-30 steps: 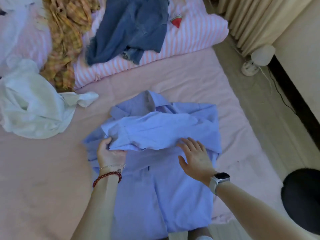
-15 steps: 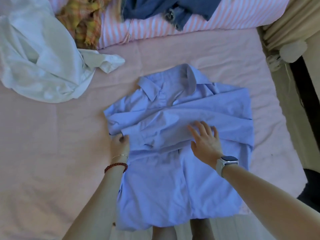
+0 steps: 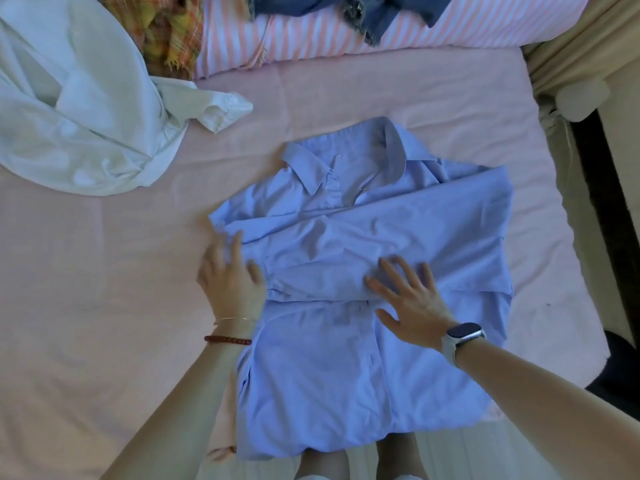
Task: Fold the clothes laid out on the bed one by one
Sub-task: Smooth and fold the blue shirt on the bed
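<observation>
A light blue collared shirt (image 3: 381,237) lies on the pink bed sheet (image 3: 104,306), collar away from me, with a sleeve folded across its chest. My left hand (image 3: 230,277) rests flat with fingers apart on the shirt's left edge, by the end of the folded sleeve. My right hand (image 3: 408,299), with a watch on its wrist, presses flat on the middle of the shirt, fingers spread. Neither hand grips the cloth. The shirt's hem hangs over the near edge of the bed.
A crumpled white garment (image 3: 79,109) lies at the upper left. A yellow plaid cloth (image 3: 166,29) and blue denim (image 3: 363,8) rest on a pink striped quilt (image 3: 450,29) at the far side. A white lamp (image 3: 581,98) and curtain stand to the right of the bed.
My left hand has let go of the folded sleeve and now lies flat with open fingers. My right hand has stayed flat on the shirt. The view has tilted down toward the shirt.
</observation>
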A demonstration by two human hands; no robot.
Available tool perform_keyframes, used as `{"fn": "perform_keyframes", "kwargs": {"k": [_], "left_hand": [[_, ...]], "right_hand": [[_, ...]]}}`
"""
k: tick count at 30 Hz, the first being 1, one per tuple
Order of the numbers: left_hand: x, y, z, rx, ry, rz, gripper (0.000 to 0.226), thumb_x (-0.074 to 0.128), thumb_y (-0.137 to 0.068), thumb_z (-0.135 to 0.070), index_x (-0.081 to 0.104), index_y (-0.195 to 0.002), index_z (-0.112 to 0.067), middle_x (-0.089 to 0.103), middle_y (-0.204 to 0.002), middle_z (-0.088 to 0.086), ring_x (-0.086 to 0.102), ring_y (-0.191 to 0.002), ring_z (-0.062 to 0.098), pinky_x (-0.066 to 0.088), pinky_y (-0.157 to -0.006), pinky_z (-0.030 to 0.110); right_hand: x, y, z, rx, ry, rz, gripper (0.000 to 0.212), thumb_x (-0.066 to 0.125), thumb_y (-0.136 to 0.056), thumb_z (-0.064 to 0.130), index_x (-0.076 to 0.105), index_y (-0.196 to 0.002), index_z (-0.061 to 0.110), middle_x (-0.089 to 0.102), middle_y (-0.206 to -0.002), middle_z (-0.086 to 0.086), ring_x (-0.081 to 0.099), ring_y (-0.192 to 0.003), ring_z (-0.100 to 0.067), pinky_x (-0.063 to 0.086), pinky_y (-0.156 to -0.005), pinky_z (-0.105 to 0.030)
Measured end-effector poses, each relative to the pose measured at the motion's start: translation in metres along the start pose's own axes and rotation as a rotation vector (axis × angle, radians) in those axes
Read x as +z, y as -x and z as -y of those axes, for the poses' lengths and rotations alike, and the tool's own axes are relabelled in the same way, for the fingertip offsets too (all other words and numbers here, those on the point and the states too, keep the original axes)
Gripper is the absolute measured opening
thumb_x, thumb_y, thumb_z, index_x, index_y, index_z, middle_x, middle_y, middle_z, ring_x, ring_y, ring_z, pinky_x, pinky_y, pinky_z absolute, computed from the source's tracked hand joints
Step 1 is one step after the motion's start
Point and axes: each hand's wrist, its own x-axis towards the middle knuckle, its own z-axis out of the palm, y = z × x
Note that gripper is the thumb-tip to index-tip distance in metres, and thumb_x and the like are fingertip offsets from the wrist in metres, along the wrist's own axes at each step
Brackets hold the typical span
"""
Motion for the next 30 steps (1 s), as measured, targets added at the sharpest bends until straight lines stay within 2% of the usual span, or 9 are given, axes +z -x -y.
{"fn": "perform_keyframes", "kwargs": {"k": [3,6,9,12,15,21,24,27,30], "left_hand": [[0.025,0.023,-0.018,0.430,-0.217,0.308,0.047,0.053,-0.086,-0.026,0.052,-0.132,-0.017,0.041,-0.143,0.017,0.036,-0.131,0.043,0.032,-0.096,0.065],[0.043,0.029,-0.007,0.203,-0.321,0.616,0.048,0.035,-0.098,-0.034,0.026,-0.146,-0.031,0.010,-0.157,0.002,0.004,-0.145,0.025,0.010,-0.108,0.063],[0.040,0.017,-0.010,0.049,-0.244,0.520,0.042,0.030,-0.095,-0.035,0.057,-0.123,-0.017,0.043,-0.140,0.009,0.033,-0.132,0.023,0.023,-0.104,0.048],[0.029,-0.011,-0.037,0.098,-0.120,0.266,0.022,0.052,-0.088,-0.020,0.069,-0.092,-0.006,0.062,-0.104,0.014,0.052,-0.105,0.033,0.033,-0.089,0.042],[0.030,-0.064,-0.055,0.110,-0.077,0.150,0.029,0.061,-0.085,-0.017,0.063,-0.111,-0.006,0.058,-0.115,0.016,0.049,-0.113,0.035,0.032,-0.090,0.045],[0.063,-0.172,-0.065,-0.010,-0.081,0.447,0.076,0.057,-0.087,-0.045,0.018,-0.147,-0.022,0.024,-0.151,0.006,0.023,-0.136,0.029,0.024,-0.108,0.044],[0.080,-0.196,-0.065,-0.107,0.121,0.508,0.067,0.060,-0.085,-0.044,0.033,-0.139,-0.014,0.038,-0.140,0.008,0.035,-0.127,0.026,0.030,-0.104,0.035],[0.082,-0.198,-0.071,-0.116,0.294,0.605,0.060,0.065,-0.084,-0.037,0.038,-0.132,-0.012,0.044,-0.121,-0.001,0.042,-0.104,0.015,0.031,-0.085,0.025],[0.079,-0.193,-0.071,-0.014,0.207,0.598,0.054,0.069,-0.083,-0.027,0.044,-0.127,-0.009,0.051,-0.120,0.006,0.044,-0.096,0.018,0.033,-0.078,0.026]], "right_hand": [[0.011,0.006,0.004,-0.095,0.003,0.135,0.055,0.062,-0.084,0.036,0.047,-0.137,0.028,0.034,-0.149,-0.004,0.034,-0.135,-0.036,0.031,-0.101,-0.063],[0.009,0.011,-0.005,-0.047,-0.112,0.135,0.046,0.064,-0.085,0.023,0.055,-0.131,0.021,0.042,-0.145,-0.007,0.040,-0.132,-0.033,0.038,-0.101,-0.055],[-0.009,0.009,-0.022,0.131,-0.278,-0.139,0.025,0.078,-0.063,-0.004,0.073,-0.085,0.008,0.071,-0.085,-0.012,0.069,-0.076,-0.032,0.055,-0.049,-0.040],[-0.035,-0.019,-0.050,0.221,-0.285,-0.330,0.023,0.071,-0.070,-0.008,0.071,-0.091,0.003,0.069,-0.084,-0.012,0.066,-0.076,-0.034,0.054,-0.056,-0.041],[-0.059,-0.065,-0.095,0.314,-0.215,-0.434,0.029,0.067,-0.078,-0.001,0.065,-0.107,0.000,0.064,-0.104,-0.019,0.061,-0.092,-0.041,0.048,-0.072,-0.047],[-0.072,-0.150,-0.162,0.409,-0.433,-0.083,0.060,0.051,-0.093,0.036,0.027,-0.145,0.019,0.043,-0.139,-0.009,0.041,-0.125,-0.032,0.035,-0.101,-0.045],[-0.068,-0.180,-0.163,0.417,-0.678,-0.029,0.068,0.052,-0.091,0.043,0.025,-0.146,0.014,0.049,-0.131,-0.014,0.047,-0.119,-0.031,0.037,-0.100,-0.041],[-0.067,-0.191,-0.158,0.417,-0.720,0.072,0.058,0.054,-0.089,0.046,0.041,-0.133,0.010,0.056,-0.118,-0.006,0.053,-0.100,-0.022,0.040,-0.079,-0.030],[-0.073,-0.189,-0.154,0.419,-0.703,0.094,0.029,0.060,-0.086,0.041,0.054,-0.087,0.013,0.054,-0.079,0.000,0.049,-0.076,-0.021,0.032,-0.055,-0.027]]}}
